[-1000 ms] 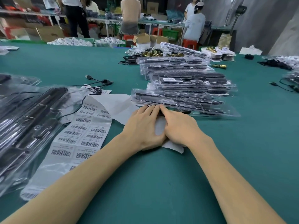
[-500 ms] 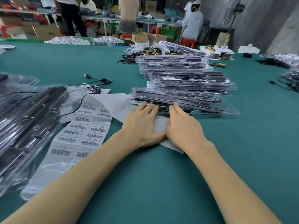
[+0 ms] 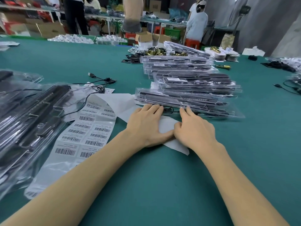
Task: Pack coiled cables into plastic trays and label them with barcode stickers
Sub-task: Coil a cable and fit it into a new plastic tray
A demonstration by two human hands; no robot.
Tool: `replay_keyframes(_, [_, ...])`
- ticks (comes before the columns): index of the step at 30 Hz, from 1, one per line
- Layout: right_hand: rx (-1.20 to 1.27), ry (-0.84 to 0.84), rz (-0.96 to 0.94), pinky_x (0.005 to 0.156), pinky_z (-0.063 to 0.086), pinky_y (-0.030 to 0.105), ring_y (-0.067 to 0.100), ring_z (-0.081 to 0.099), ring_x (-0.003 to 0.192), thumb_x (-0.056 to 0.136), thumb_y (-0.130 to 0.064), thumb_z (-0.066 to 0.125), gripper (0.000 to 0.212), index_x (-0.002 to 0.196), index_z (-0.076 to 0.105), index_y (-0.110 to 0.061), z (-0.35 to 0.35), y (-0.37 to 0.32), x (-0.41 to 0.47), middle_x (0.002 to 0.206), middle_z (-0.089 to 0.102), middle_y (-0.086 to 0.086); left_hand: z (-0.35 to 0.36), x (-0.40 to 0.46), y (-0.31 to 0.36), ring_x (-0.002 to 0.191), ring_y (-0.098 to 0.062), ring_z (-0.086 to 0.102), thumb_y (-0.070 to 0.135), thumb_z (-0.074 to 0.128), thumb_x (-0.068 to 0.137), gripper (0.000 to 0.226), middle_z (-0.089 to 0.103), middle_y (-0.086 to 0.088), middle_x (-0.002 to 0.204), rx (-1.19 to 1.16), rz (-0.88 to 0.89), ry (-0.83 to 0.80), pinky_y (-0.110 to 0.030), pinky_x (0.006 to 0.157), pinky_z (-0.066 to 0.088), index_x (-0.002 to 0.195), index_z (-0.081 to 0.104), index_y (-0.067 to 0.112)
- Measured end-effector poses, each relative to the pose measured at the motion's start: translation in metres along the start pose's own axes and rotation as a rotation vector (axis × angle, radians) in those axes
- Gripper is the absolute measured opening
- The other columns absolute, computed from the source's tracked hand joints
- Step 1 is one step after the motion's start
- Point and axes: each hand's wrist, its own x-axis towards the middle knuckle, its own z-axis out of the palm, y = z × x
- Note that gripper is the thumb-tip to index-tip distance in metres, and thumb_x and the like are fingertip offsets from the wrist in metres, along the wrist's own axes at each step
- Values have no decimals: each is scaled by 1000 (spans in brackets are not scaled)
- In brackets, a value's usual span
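Both hands [image 3: 146,126] [image 3: 193,129] touch nearest cable-filled tray [image 3: 187,103], perhaps pressing.

A packing workshop: stacked clear trays [image 3: 192,88] are piling up just beyond the fingers [image 3: 154,108] on a long green worktop [image 3: 162,185], barcode sheets [image 3: 88,132] are lying to their left, and far beyond them workers [image 3: 197,22] are standing at benches among cardboard boxes [image 3: 50,29].

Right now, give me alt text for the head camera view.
Both hands, left and right, rest on white paper with fingertips at the nearest clear tray of a stack on a green table. A barcode sheet lies to the left.
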Motion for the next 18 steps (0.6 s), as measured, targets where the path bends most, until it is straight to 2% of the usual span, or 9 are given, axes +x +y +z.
replay_keyframes(4, [-7,-52,-37,87,41,37,25,47,134,102,-31,31,62,160,10,-25,-5,12,1,167,2,-13,-2,0,-1,144,-15,28,87,22,75,104,38,6,155,18,19,-29,-35,114,27,151,37,17])
replay_keyframes(8, [-33,-48,-18,77,34,34,26,51,131,102,-33,30,62,160,9,-23,-4,9,0,168,2,-11,-4,2,-6,143,-13,30,86,29,78,99,41,8,153,-1,32,-25,-34,113,29,150,38,19])
replay_keyframes(12, [-26,13,-38,74,37,33,28,58,121,101,-29,36,64,159,12,-21,-2,5,0,168,5,-9,-4,2,-7,143,-15,32,84,32,80,97,40,6,155,-18,29,-26,-34,113,28,152,36,19])
replay_keyframes(14, [11,39,-96,78,41,34,28,58,121,97,-23,43,67,159,16,-24,-2,1,0,167,13,-12,-5,1,-6,143,-17,32,83,33,82,95,40,5,155,-37,32,-31,-36,113,28,151,37,18])
replay_keyframes(18, [110,32,-180,85,43,36,26,50,129,87,-14,49,67,152,33,-27,-2,-6,4,155,42,-9,-8,1,-5,137,-20,38,80,28,76,94,44,3,149,-60,34,-44,-36,110,33,144,45,17])
